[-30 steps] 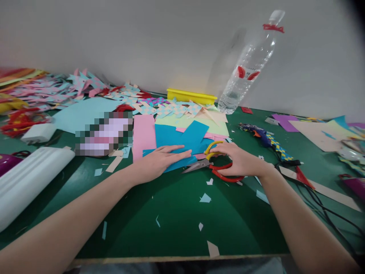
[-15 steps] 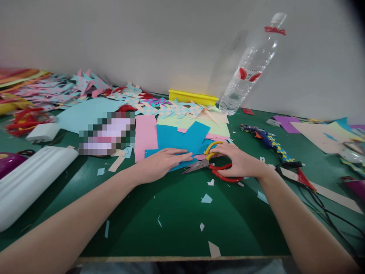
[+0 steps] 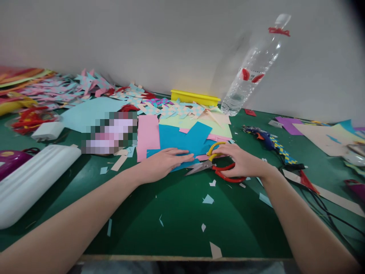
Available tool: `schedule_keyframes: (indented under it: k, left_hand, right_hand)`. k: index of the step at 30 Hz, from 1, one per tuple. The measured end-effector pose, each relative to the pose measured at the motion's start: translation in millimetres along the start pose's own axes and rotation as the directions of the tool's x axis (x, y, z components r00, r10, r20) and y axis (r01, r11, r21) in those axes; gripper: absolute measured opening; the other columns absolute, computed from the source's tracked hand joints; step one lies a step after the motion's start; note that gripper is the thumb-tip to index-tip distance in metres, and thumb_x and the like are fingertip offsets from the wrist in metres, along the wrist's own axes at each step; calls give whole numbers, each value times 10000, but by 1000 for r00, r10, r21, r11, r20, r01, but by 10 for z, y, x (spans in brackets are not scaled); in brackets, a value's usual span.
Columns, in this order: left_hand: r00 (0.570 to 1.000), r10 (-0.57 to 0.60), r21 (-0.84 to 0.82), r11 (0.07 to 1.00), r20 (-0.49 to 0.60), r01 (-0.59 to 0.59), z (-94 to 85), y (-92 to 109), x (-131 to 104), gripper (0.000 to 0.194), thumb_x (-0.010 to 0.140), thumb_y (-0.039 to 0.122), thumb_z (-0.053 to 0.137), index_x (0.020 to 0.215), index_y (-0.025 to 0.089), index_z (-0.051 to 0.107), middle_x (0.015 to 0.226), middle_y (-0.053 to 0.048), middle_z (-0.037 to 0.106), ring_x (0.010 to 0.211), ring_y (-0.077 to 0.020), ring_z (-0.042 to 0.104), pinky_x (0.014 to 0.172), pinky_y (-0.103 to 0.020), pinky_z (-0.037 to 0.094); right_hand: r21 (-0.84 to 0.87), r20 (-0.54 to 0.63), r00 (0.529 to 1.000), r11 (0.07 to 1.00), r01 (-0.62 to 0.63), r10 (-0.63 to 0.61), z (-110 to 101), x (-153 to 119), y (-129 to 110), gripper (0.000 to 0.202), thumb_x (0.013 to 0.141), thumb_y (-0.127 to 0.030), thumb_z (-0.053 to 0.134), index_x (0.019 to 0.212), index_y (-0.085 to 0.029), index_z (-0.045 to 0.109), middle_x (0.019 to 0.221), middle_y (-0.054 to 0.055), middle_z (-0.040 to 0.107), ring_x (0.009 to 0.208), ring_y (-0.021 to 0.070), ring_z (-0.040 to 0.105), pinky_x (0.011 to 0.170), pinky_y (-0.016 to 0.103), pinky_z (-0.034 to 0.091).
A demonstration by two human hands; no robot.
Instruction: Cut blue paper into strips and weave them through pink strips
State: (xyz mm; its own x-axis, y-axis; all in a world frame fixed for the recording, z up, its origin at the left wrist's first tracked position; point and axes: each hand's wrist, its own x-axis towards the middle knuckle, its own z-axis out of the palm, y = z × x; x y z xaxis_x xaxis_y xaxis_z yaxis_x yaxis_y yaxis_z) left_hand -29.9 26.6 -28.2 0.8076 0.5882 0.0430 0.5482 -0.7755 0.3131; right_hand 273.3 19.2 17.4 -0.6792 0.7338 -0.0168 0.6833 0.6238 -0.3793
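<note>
My left hand lies with fingers stretched out over a narrow blue paper strip near the middle of the table. In my right hand is a pair of scissors with one yellow and one red handle. Their blades point left, slightly apart, just below the strip and close to my left fingertips. Behind both hands sit blue paper pieces, a pink sheet and a pale green sheet. My palm hides part of the strip.
A pixelated, phone-like object and a long white device lie to the left. At the back are a yellow tray and a tilted clear bottle. Black cables run along the right. Paper scraps dot the green table.
The whole view has shifted slightly, so things appear a little further right. Both hands and the scissors keep nearly the same places relative to the paper.
</note>
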Motion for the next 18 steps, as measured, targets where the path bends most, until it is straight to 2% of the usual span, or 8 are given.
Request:
schedule_keyframes:
  k: [8,18]
  left_hand:
    - [999,18,-6,1000,-37,-18,26,-25,-4,506,972,143,300,1424,370,318,1463,-16,394,1295,-245,406,986,-394,405]
    - [999,14,-18,1000,-44,-15,16,-15,-5,489,978,164,305,1412,387,335,1456,-6,403,1298,-245,404,996,-407,397]
  right_hand:
    - [41,50,999,999,-14,12,9,56,-31,475,728,-371,640,1186,-267,568,1255,56,565,1181,267,481,1001,422,383]
    - [4,17,1000,1000,-3,3,22,39,-93,465,748,-405,626,1185,-257,568,1246,76,570,1163,286,498,982,433,395]
